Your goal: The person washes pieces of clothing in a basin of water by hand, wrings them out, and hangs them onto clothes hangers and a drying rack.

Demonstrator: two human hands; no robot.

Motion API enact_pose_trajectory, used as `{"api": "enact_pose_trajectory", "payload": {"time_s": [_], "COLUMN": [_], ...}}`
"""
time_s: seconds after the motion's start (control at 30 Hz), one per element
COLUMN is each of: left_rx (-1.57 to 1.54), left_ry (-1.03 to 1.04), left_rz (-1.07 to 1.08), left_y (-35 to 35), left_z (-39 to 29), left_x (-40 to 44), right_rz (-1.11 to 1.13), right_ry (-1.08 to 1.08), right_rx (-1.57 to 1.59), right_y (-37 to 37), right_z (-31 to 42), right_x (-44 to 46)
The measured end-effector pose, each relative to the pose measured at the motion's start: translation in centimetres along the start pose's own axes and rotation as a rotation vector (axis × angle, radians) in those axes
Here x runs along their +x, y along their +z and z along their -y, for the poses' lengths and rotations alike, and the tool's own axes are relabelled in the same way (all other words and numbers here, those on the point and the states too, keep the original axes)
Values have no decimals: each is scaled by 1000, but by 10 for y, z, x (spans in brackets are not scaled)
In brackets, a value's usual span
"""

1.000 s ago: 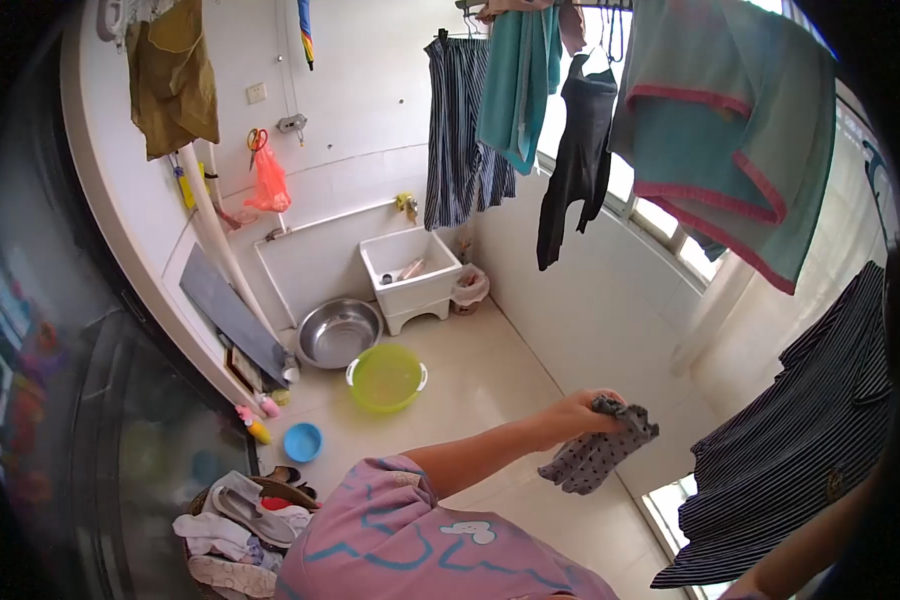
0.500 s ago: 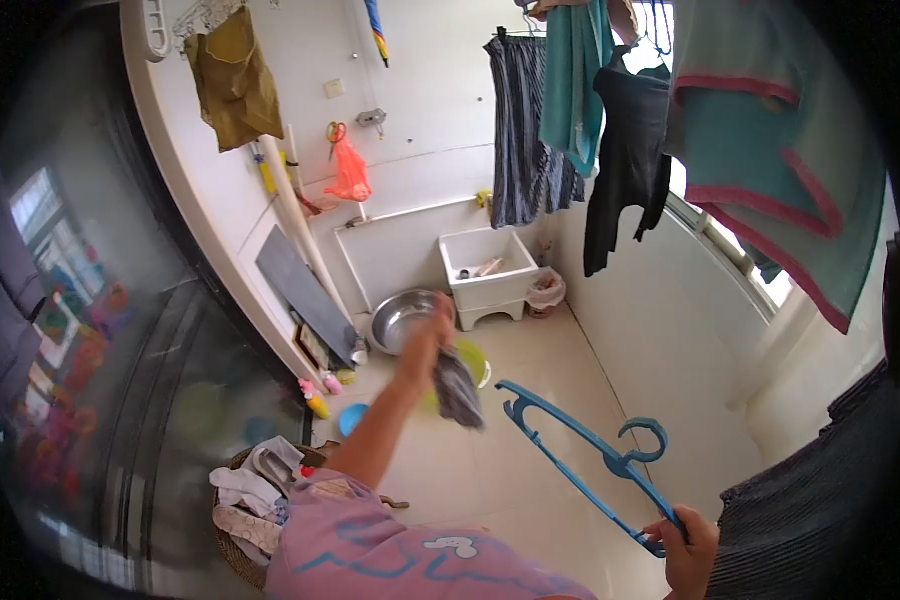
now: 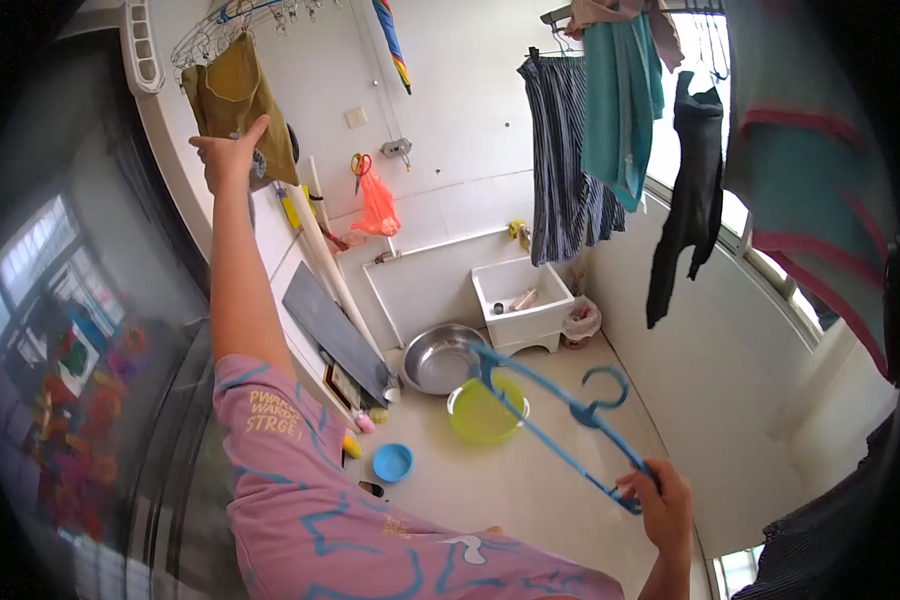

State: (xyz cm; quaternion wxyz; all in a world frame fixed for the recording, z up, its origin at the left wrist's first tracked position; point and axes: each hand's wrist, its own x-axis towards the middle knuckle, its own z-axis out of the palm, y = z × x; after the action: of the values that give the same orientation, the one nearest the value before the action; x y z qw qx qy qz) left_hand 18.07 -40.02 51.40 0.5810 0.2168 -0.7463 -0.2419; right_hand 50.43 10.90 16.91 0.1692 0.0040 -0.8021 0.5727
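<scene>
My left hand (image 3: pixel 228 155) is raised at the upper left, in front of an olive-brown garment (image 3: pixel 260 105) that hangs from a round clip rack (image 3: pixel 232 30). A grey cloth (image 3: pixel 258 163) shows in part behind this hand and wrist; the hand is closed on it, and most of it is hidden. At the lower right, my right hand (image 3: pixel 667 503) grips one end of a blue plastic clothes hanger (image 3: pixel 550 385). The hanger has nothing on it, and its hook points up to the right.
On the floor are a steel basin (image 3: pixel 440 360), a lime-green basin (image 3: pixel 485 410) and a small blue bowl (image 3: pixel 393 462). A white sink (image 3: pixel 520 300) stands at the far wall. Striped trousers (image 3: pixel 565 160), a teal cloth (image 3: pixel 615 110) and a black top (image 3: pixel 692 180) hang at the upper right.
My left hand has risen from above the basins to the olive-brown garment, taking the grey cloth along. The right hand has moved slightly up and left with the hanger. The view has shifted.
</scene>
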Motion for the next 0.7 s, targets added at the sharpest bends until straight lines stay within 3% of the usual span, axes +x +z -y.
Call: {"api": "enact_pose_trajectory", "payload": {"time_s": [0.1, 0.2, 0.3, 0.37, 0.43, 0.5, 0.57, 0.6, 0.67, 0.7], "left_rx": [8, -124, -227, -194, -173, -118, -79, -118, -188, -212], "left_ry": [-25, -58, -14, 41, 92, 154, 202, 238, 320, 293], "left_rz": [65, 86, 96, 145, 194, 206, 200, 185, 154, 177], "left_y": [22, 35, 39, 53, 60, 59, 58, 62, 66, 64], "left_z": [6, 8, 8, 16, 15, 11, 5, 4, 4, 1], "left_x": [31, 40, 44, 46, 37, 23, 8, 3, -1, -5], "right_rz": [-50, -78, -70, -129, 13, 297, 484, 272, 127, 66], "right_ry": [-124, -273, -169, -311, -361, -302, -427, -421, -717, -667], "right_rx": [306, 332, 396, 665, 928, 860, 741, 600, 484, 400], "right_y": [48, 91, 115, 143, 162, 170, 195, 210, 263, 268], "right_z": [9, 24, 70, 96, 160, 235, 301, 341, 405, 426], "right_x": [58, 135, 210, 271, 310, 343, 383, 389, 463, 449]}}
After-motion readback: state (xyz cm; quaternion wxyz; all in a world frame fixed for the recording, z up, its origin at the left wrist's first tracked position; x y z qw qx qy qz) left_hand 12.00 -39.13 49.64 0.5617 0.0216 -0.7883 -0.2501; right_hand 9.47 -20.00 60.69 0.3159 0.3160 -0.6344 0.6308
